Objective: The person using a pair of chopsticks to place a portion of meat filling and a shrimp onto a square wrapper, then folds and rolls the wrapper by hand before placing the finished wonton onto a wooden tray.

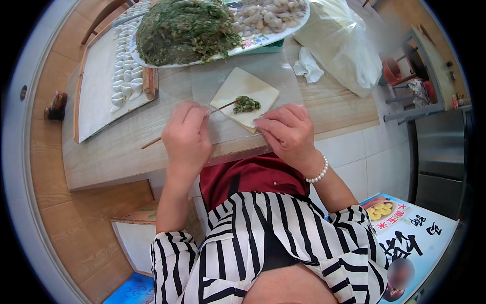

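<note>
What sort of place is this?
Probably a small dumpling shop: rows of folded dumplings on a wood-edged tray, a big mound of green filling, and a sign picturing food at lower right.

The person wears a loose shirt [304,233] with bold black stripes on white, running mostly lengthwise down the front. Its neck opening is wide, and a plain black inner top [278,256] shows inside it. The left sleeve [172,261] and the right sleeve [354,228] carry the same stripes and end in wide openings near the elbows. Below the shirt shows a dark red garment [268,172] with folds in its cloth. A single-strand bracelet [322,174] of round, white, pearl-like beads circles the wrist behind the right hand [290,133].
</note>
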`<state>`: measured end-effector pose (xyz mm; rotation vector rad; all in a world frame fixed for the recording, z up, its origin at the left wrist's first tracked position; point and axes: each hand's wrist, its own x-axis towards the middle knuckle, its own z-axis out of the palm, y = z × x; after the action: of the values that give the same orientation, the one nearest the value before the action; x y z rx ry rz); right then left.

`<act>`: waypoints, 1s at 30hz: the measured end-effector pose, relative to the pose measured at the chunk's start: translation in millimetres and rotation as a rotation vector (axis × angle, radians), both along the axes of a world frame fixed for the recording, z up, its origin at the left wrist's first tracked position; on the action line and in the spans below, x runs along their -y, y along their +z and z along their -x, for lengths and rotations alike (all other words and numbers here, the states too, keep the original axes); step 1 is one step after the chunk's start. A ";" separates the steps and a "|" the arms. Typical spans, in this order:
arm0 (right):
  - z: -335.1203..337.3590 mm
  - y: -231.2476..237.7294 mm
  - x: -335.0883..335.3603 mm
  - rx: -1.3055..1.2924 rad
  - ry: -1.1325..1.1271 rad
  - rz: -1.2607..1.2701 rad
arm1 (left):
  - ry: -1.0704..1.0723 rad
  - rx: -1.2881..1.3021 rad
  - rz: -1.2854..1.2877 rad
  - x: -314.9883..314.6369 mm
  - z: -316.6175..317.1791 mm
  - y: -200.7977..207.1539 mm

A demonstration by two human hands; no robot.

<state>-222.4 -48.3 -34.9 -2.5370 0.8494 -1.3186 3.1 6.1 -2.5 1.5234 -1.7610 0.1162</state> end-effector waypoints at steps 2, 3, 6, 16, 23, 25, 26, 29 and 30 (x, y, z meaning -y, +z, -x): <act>-0.6 0.7 -0.1 -0.006 0.005 -0.005 | -0.019 -0.001 0.005 4.7 1.3 1.8; -0.7 1.2 -0.5 -0.010 0.008 -0.010 | -0.032 0.022 -0.001 11.4 1.1 1.1; -0.7 1.4 -1.1 -0.012 0.009 -0.012 | -0.056 -0.008 -0.079 9.9 -2.0 -9.0; -1.3 1.9 -1.3 -0.015 0.003 -0.020 | -0.172 -0.139 -0.068 -5.4 -6.7 -13.7; -0.4 1.4 -0.3 -0.019 0.003 -0.018 | -0.091 -0.154 -0.098 -11.7 -0.3 -10.0; 0.4 0.5 -0.2 -0.012 0.000 -0.019 | -0.038 -0.128 -0.124 -24.2 -4.8 -8.5; -0.2 0.3 -0.5 -0.010 0.002 -0.020 | -0.013 -0.115 -0.116 -27.6 -4.5 -8.8; -0.9 0.0 -0.9 -0.006 0.008 -0.024 | 0.053 -0.080 -0.093 -29.9 -1.2 -12.4; -1.0 0.4 -0.9 -0.006 0.009 -0.027 | 0.070 -0.069 -0.084 -26.6 0.7 -13.8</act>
<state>-221.5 -47.3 -34.6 -2.5226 0.8492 -1.2893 2.5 32.7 -16.3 1.6309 -1.6770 0.0241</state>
